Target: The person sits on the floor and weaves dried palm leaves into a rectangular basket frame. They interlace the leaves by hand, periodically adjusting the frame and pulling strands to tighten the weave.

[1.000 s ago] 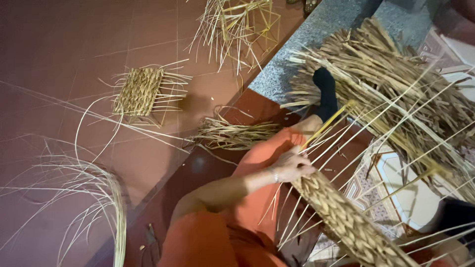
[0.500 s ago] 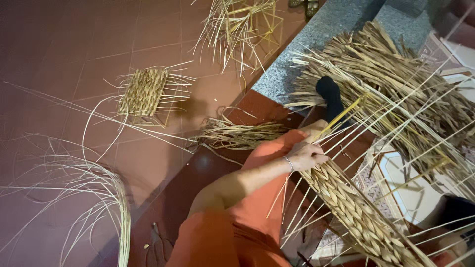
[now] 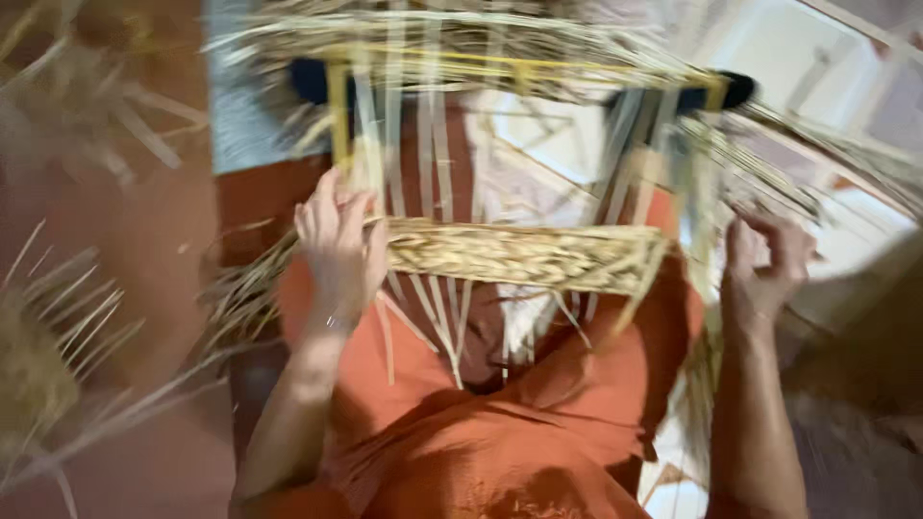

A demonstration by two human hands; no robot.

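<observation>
Fingers (image 3: 332,216) of both hands flank the woven straw band (image 3: 524,255) between them

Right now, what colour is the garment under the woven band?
Orange-red garment, shown in the head view beneath the pale straw woven band.

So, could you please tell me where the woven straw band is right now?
The woven straw band runs across the middle of the head view, between the left hand and right hand, above the orange garment.

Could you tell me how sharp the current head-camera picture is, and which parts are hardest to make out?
Head view: motion blur smears the whole frame; the left hand and woven straw band stay readable, the right hand is softer, and the loose straw at the left edge is only streaks. Lighting is warm and even, with no glare.
</observation>
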